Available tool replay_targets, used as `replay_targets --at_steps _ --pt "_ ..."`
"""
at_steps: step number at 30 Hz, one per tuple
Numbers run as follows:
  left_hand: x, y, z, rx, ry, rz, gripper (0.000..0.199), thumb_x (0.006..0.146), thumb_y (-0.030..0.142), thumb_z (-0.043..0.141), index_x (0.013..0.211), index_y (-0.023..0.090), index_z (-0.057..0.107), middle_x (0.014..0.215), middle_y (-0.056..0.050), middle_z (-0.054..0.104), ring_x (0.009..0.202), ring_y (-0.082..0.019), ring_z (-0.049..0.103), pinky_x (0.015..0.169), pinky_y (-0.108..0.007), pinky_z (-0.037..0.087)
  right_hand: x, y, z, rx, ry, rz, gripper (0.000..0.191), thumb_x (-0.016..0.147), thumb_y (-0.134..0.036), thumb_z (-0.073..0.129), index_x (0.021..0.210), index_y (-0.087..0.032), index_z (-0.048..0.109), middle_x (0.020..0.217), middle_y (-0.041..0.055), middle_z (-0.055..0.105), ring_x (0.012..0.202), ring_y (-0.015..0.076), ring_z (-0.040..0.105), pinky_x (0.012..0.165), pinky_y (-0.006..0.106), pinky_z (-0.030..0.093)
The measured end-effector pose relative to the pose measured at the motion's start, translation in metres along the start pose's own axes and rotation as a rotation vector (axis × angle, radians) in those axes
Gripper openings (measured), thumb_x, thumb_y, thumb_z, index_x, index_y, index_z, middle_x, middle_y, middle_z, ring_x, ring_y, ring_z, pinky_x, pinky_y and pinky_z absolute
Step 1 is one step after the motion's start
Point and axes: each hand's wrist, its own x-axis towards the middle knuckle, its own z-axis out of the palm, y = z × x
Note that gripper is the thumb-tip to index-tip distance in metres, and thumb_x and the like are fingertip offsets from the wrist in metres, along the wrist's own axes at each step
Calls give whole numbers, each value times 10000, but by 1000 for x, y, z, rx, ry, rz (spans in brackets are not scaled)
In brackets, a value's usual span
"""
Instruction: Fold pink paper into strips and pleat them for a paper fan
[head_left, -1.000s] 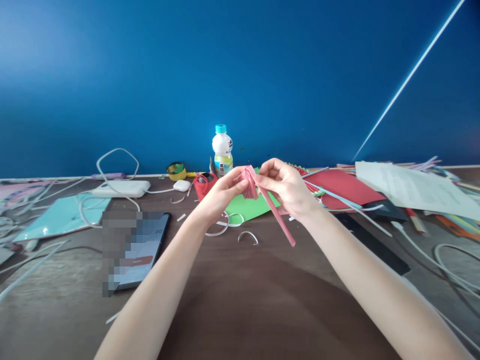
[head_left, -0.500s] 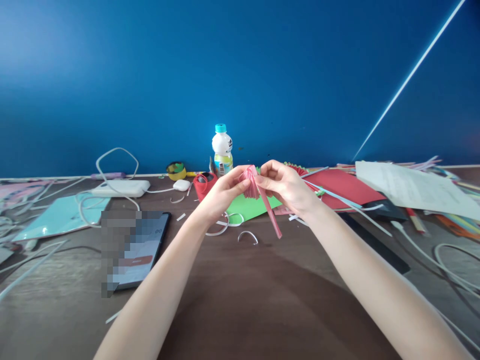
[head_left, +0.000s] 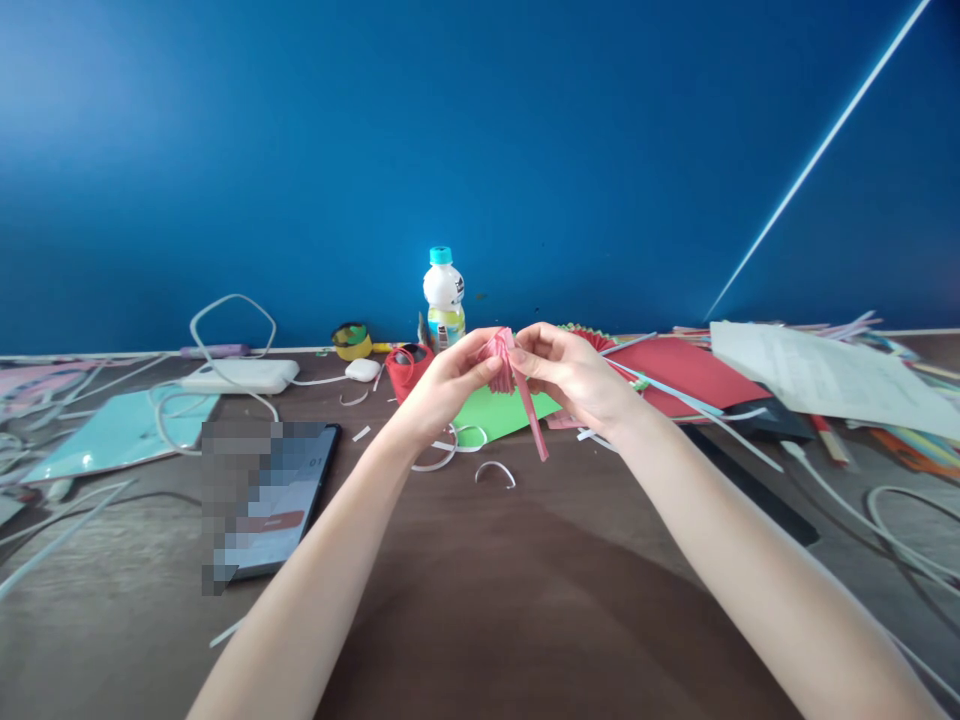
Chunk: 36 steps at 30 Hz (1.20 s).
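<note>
A pleated pink paper strip [head_left: 502, 374] is held up above the far part of the desk, its folds bunched between my two hands. My left hand [head_left: 457, 375] pinches the folded stack from the left with thumb and fingers. On the other side my right hand [head_left: 566, 372] is closed on the strip by the newest-looking fold at the top. A straight, unfolded tail of the strip hangs down below the right fingers. Behind the hands lies a green paper sheet [head_left: 495, 420], partly covered by them. Fingertips hide some of the folds.
A bottle with a teal cap [head_left: 445, 295] stands by the blue wall, near a red ribbon roll [head_left: 409, 370]. The phone [head_left: 289, 510] and a white power bank [head_left: 241, 377] are at left. Red paper [head_left: 675, 375], a printed sheet [head_left: 832, 380] and cables [head_left: 855, 500] lie right.
The hanging tail of the pink strip looks shorter and hangs more steeply, its end slightly higher and further left. The right hand has shifted slightly; the left stays pinched on the folds.
</note>
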Motion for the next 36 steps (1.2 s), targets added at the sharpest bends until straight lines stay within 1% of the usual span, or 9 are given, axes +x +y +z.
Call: replay_targets --at_steps 8,12,18,22,24,27,31,33,36 --pt "1 1 1 43 20 43 316 796 360 579 1075 213 601 871 -28 608 800 -150 540 737 -273 429 0 1 -1 -111 39 32 359 600 -411 756 768 -186 533 686 -37 547 599 89 473 519 248 286" --pt "1 2 0 65 21 40 312 807 348 567 1086 211 599 891 -28 595 785 -134 521 727 -256 428 0 2 -1 -145 38 31 362 618 -437 737 779 -192 526 661 -45 533 559 76 429 516 251 265" --pt "2 -1 1 -6 2 2 337 803 367 569 1103 213 578 891 -33 600 786 -138 525 713 -258 435 1 2 2 -151 87 -22 431 560 -471 759 722 -192 474 646 -52 493 574 81 423 527 252 293" --pt "3 -7 5 -53 48 -39 363 804 360 566 1137 218 559 954 -32 611 825 -143 540 747 -271 433 6 12 4 -195 163 -78 447 572 -492 744 772 -191 480 652 -50 472 611 93 434 565 256 331" --pt "3 -9 7 -90 60 -58 374 811 359 548 1161 227 549 998 -37 617 893 -164 552 786 -289 430 7 18 4 -226 190 -106 432 604 -493 724 815 -195 492 664 -47 466 632 103 449 591 262 355" --pt "2 -9 12 -129 26 -70 401 799 320 558 1191 241 526 1076 -40 612 1027 -201 538 862 -319 416 7 19 3 -240 205 -145 394 638 -480 705 852 -214 507 731 -29 493 677 117 476 628 273 394" --pt "1 -6 17 -75 -28 -66 425 738 234 629 1152 222 532 1051 -42 616 1017 -209 549 868 -330 420 2 10 0 -237 130 -159 291 686 -414 687 872 -222 570 850 5 570 782 143 525 648 277 415" --pt "0 -5 18 -34 -26 -74 346 746 213 612 1087 195 558 974 -43 628 961 -196 564 847 -327 426 1 5 -3 -218 73 -171 232 718 -389 666 850 -211 599 827 10 592 777 142 532 657 279 412" --pt "0 -2 17 14 -45 -73 241 756 186 582 997 174 581 922 -47 635 915 -189 567 824 -323 427 1 2 -7 -174 55 -195 197 740 -383 649 790 -201 597 739 -4 582 726 129 521 660 280 400"
